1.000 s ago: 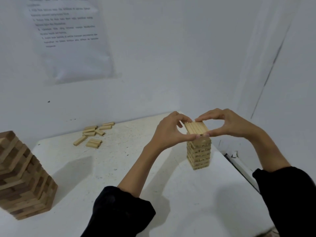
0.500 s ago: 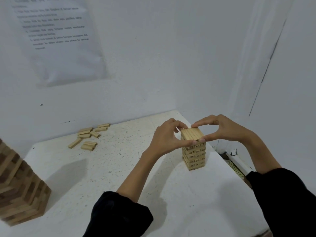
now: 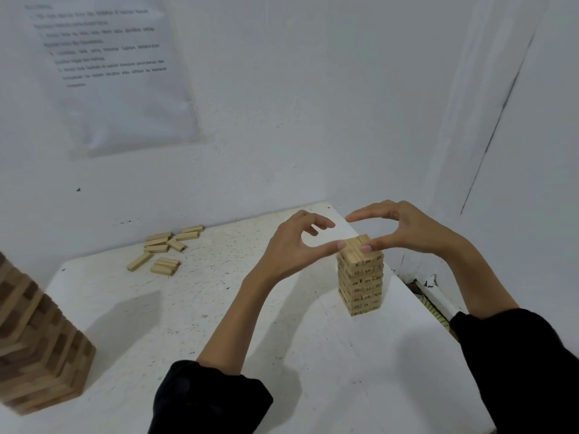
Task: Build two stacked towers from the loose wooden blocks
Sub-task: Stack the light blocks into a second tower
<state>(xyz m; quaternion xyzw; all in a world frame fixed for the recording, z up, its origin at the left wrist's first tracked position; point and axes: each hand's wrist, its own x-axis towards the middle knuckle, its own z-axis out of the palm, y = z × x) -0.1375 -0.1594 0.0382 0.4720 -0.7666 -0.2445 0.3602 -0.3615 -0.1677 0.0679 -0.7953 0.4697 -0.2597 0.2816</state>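
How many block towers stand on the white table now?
2. A large brown-and-tan wooden block tower stands at the left, partly out of frame; a small pale wooden block tower stands right of centre, between the left hand and right hand.

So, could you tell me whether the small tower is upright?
Upright: the small tower stands straight on the table, layers squarely aligned.

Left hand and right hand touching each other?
Apart. Head view: left hand and right hand leave a gap between index fingertips, and the small tower top shows between thumbs.
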